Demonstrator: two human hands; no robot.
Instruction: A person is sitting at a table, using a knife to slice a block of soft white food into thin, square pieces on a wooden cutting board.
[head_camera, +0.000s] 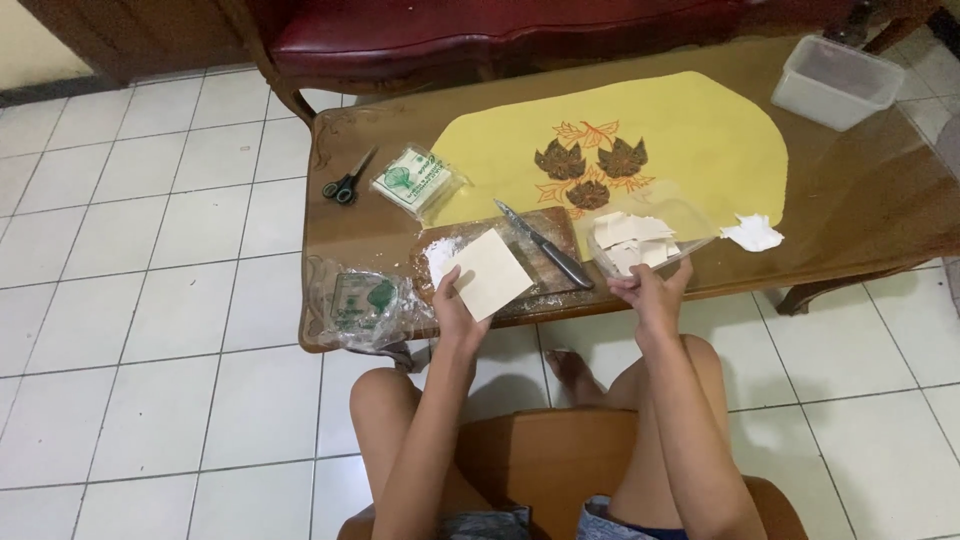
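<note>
The left hand (455, 305) hovers over the near edge of the table (860, 200), its fingers grasping a pale square sheet (488, 273) above the wooden board (545, 250). A knife (545, 245) lies at the sheet's 2 o'clock. The right hand (650, 295), at 3 o'clock, grips the rim of a clear tray (690, 215) of cut sheets. The yellow mat (700, 130) lies mostly bare at 12 o'clock.

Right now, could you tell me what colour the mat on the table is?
The mat is yellow with brown and orange leaves, seen in the head view.
</note>
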